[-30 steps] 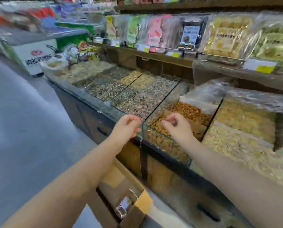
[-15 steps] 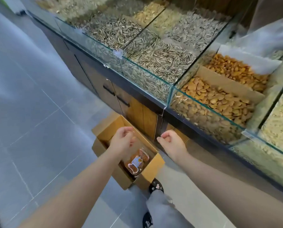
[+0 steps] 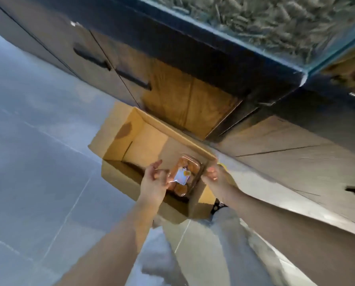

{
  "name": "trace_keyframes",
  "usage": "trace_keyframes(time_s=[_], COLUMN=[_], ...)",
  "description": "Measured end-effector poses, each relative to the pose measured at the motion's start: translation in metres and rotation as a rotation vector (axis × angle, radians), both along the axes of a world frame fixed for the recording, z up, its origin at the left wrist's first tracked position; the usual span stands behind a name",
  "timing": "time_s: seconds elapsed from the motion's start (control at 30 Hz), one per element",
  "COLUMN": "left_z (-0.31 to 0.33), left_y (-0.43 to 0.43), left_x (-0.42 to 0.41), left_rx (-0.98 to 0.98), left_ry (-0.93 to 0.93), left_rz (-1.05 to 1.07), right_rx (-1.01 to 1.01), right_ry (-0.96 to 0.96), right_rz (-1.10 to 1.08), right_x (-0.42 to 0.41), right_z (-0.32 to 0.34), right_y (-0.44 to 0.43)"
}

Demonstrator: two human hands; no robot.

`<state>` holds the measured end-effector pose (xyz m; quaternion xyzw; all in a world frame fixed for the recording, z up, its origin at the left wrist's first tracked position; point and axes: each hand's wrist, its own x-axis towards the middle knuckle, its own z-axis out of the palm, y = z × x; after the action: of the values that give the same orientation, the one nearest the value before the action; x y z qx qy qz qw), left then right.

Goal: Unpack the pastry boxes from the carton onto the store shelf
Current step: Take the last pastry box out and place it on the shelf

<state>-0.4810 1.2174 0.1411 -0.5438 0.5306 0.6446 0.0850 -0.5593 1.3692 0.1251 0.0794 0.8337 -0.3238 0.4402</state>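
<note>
Carton (image 3: 118,139): brown cardboard, flaps open, on the tiled floor (image 3: 38,162) against the cabinet base (image 3: 184,100); left half of the interior bare.
Pastry box (image 3: 184,174): clear plastic clamshell, white label on the lid, golden pastries inside; lying in the right part of the carton, between the two hands; the only one visible.
Left hand (image 3: 153,180): fingers spread and loosely curled, at the box's left edge; holding nothing; contact with the lid not clear through blur.
Right hand (image 3: 215,176): fingers curled, at the carton's right rim just beside the box; whether gripping the rim or merely near it, cannot tell.
Display bin (image 3: 275,27): glass-fronted, filled with seeds, overhead above the cabinet.
Store shelf: not in view.
Step in hand: judged as reaching in for the pastry box; no lift begun.
Next move calls for: both hands closing on the box's opposite long sides, light pressure to spare the thin plastic, level lift clear of the carton walls, then rising toward the shelf.
</note>
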Motion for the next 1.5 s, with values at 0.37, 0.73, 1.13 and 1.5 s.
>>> trace_keyframes(time_s=[0.37,0.73,1.13,1.5], left_z=[-0.185,-0.330,-0.410,-0.283], left_y=[-0.074,-0.051,-0.029,-0.056], left_x=[0.008,0.013,-0.007,0.011], left_rx=[0.011,0.067,0.074,-0.103], left_ry=[-0.167,-0.255,-0.261,-0.175], left_rz=[-0.483,-0.863,-0.697,-0.500], right_rx=[0.199,0.218,0.010,-0.123], right_ry=[-0.072,-0.247,-0.337,-0.255], right_rz=[-0.324,-0.721,-0.977,-0.749], right_x=[0.035,0.062,0.057,0.063], right_z=[-0.190,-0.323,-0.390,-0.272], right_y=[-0.052,-0.050,-0.048,-0.063])
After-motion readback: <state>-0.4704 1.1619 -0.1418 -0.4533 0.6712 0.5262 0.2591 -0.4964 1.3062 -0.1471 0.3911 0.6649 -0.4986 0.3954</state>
